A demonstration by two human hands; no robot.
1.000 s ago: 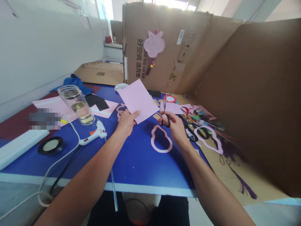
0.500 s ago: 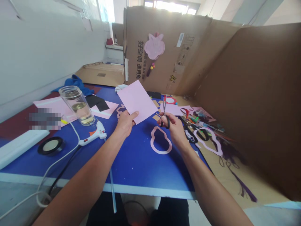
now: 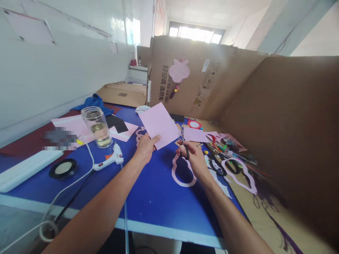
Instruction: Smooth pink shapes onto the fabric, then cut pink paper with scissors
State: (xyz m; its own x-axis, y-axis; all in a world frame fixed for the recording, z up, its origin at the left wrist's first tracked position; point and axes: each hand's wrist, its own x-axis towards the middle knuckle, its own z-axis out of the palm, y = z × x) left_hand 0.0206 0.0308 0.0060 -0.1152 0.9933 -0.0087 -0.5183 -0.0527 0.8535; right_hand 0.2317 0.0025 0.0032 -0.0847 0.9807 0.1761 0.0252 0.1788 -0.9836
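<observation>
My left hand (image 3: 146, 148) pinches the lower edge of a pink sheet of paper (image 3: 160, 123), thumb on top, holding it tilted above the blue table. In my right hand (image 3: 192, 155) is a pair of scissors (image 3: 182, 141), blades pointing up and away beside the sheet's right corner. Whether the blades touch the paper I cannot tell. Below my right hand a pink gourd-shaped paper outline (image 3: 175, 178) lies on the table, partly covered by the hand. Another pink paper outline (image 3: 253, 181) rests to the right, over black-handled scissors (image 3: 218, 167).
At left are a glue gun (image 3: 112, 158), a glass jar of liquid (image 3: 100, 132), a roll of black tape (image 3: 63, 168) and a white cable (image 3: 91, 155). Cardboard walls (image 3: 286, 116) stand behind and right; a pink paper ornament (image 3: 179, 71) hangs there. Cluttered tools lie at right.
The view has tilted up, so the scene sits lower. My right hand has turned the scissors slightly, their blades now near the sheet's right corner. The left hand keeps its hold.
</observation>
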